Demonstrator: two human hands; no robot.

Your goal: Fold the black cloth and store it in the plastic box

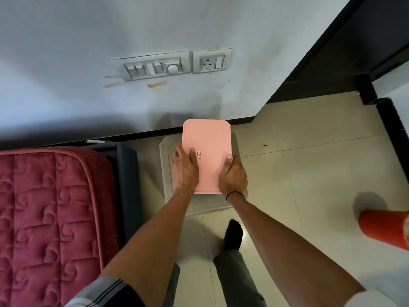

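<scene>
A clear plastic box (164, 165) stands on the tiled floor against the wall. Over it I hold a pink lid (208, 140), tilted and shifted toward the wall, so it hides most of the box's opening. My left hand (183, 171) grips the lid's left edge with the thumb on top beside a small sticker. My right hand (232, 176) grips the lid's right edge, a black band on the wrist. The black cloth is not visible; the inside of the box is hidden.
A bed with a quilted red mattress (48, 218) and dark frame stands left of the box. My foot in a black sock (233, 237) rests behind the box. An orange-red object (385, 229) sits at the right edge. Switch plates (170, 65) are on the wall.
</scene>
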